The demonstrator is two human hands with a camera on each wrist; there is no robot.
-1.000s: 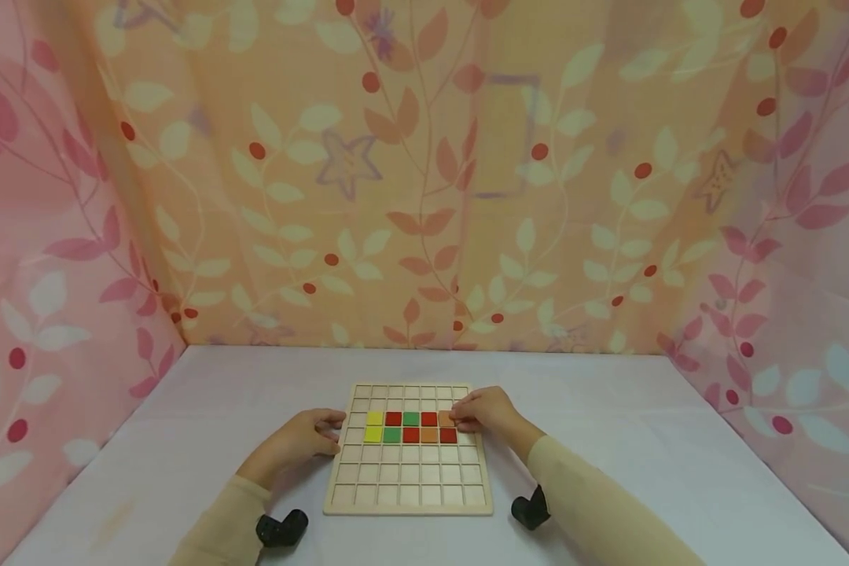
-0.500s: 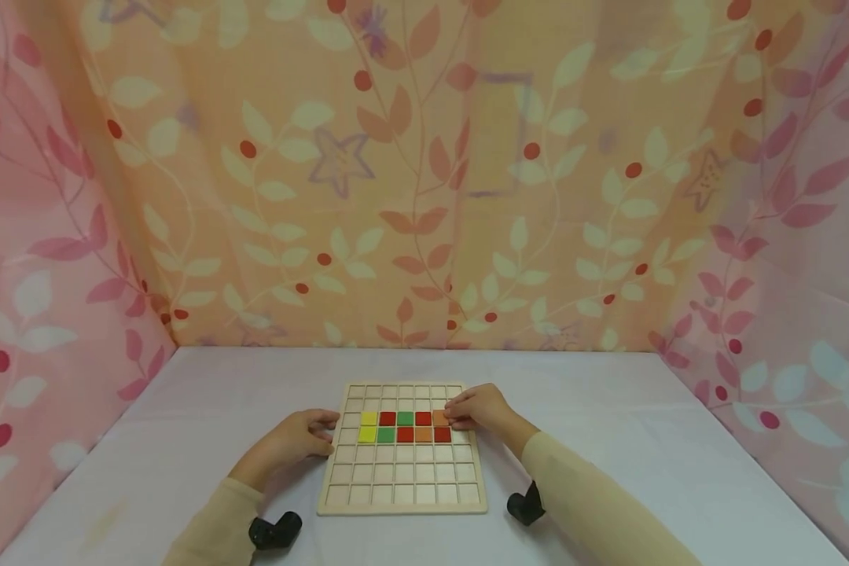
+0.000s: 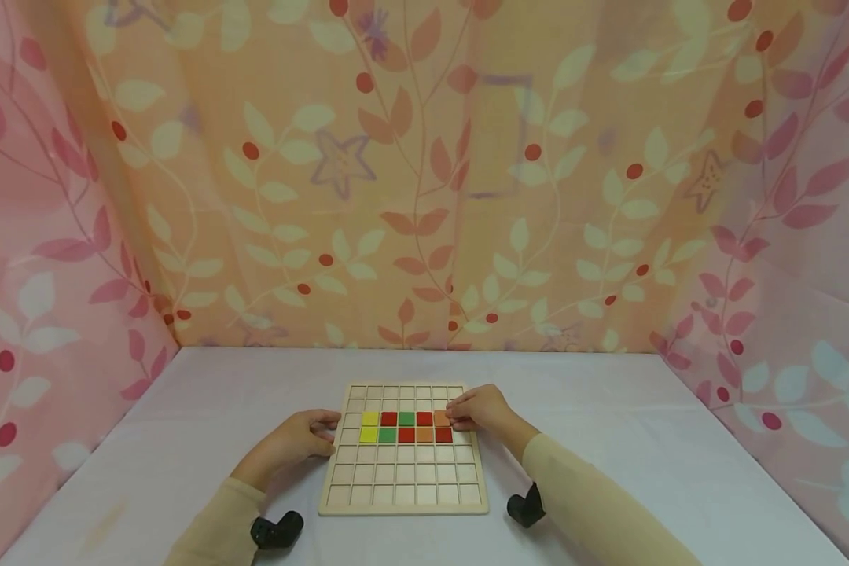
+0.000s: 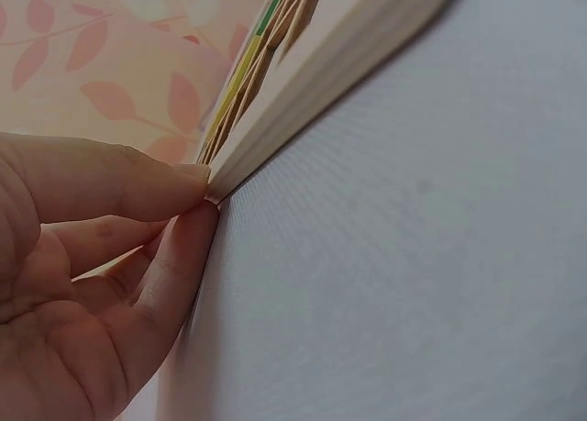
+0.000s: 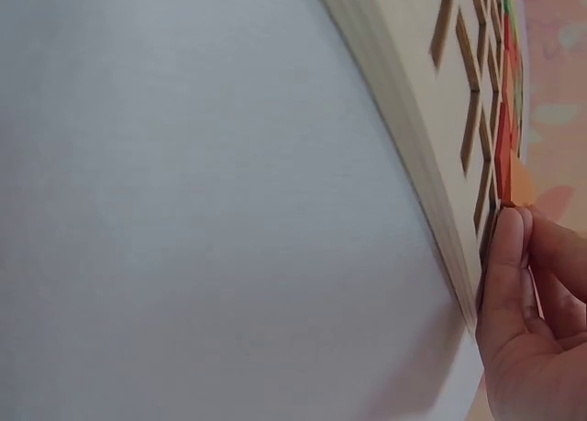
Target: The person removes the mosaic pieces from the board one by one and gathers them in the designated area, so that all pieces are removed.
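A pale wooden grid board (image 3: 405,494) lies flat on the white table. Two rows of coloured square tiles fill cells across it: yellow tiles (image 3: 369,434) at the left, then green, red and orange ones. My right hand (image 3: 486,407) reaches over the board's right edge and pinches an orange tile (image 5: 520,178) at the right end of the upper row. That tile stands tilted above its neighbours in the right wrist view. At the board's left edge, my left hand (image 3: 295,440) touches the rim with fingertips and thumb (image 4: 197,247), its fingers gently bent.
A white cloth covers the table (image 3: 594,417). Black devices (image 3: 277,531) are strapped at both wrists, under beige sleeves. A floral curtain (image 3: 424,196) closes off the back, with pink floral cloth at both sides.
The whole head view shifts slightly, so board and hands appear a little further left. Both hands keep their places at the board, and the right still pinches the orange tile.
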